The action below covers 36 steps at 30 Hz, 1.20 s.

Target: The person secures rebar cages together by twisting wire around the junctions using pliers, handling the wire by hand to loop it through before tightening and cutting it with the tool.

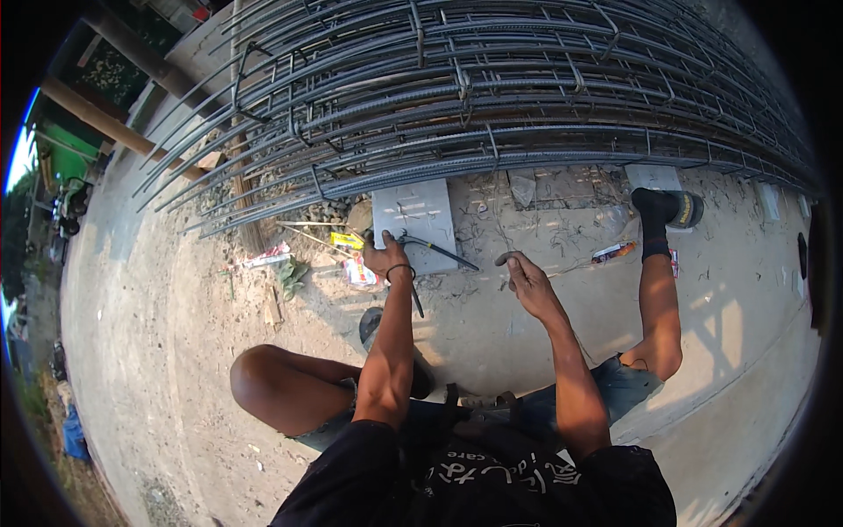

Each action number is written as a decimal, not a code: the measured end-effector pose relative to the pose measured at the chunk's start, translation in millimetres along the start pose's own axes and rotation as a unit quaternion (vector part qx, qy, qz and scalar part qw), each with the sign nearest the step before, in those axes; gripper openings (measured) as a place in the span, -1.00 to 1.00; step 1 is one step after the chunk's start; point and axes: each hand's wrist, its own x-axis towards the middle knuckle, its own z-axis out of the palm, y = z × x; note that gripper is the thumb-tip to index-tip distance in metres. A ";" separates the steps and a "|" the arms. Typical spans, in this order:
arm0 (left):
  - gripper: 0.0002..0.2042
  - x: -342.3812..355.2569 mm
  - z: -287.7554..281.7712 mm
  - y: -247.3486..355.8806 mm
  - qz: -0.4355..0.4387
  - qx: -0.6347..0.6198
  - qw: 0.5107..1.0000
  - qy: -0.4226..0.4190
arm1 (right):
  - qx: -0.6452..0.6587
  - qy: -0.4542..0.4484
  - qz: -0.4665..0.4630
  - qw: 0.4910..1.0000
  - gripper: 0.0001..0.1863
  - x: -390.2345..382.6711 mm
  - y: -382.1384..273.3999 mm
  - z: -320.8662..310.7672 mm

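My left hand (386,261) is closed around a pair of pliers (446,253) over a pale square tile (413,211). One dark handle of the pliers slants right across the tile, and the other points down beside my wrist. To the right, my right hand (529,285) pinches what looks like a thin wire (502,230) rising from its fingertips. Fine wire offcuts lie scattered on the ground around there. Beyond both hands runs a long stack of steel rebar cages (492,105), whose near bars pass just past the tile.
Rebar ends stick out at the left above a wooden post (248,211). Wrappers (360,270) and leaves (291,277) lie left of my left hand. A bright packet (614,252) is near my socked right foot (654,211). A sandal (689,209) sits beside that foot.
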 end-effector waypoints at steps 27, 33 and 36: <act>-0.51 117.5 -46.0 86.1 -0.071 -0.420 0.903 -0.059 | -0.176 0.108 -0.235 0.950 -0.74 23.1 -101.4 87.2; -0.68 127.3 -56.6 67.4 -0.041 -0.482 0.872 -0.069 | -0.127 0.108 -0.212 0.963 -0.73 35.6 -109.4 79.6; -0.81 129.1 -57.4 67.3 -0.079 -0.542 0.830 -0.101 | -0.095 0.086 -0.161 0.978 -0.73 37.1 -102.1 79.2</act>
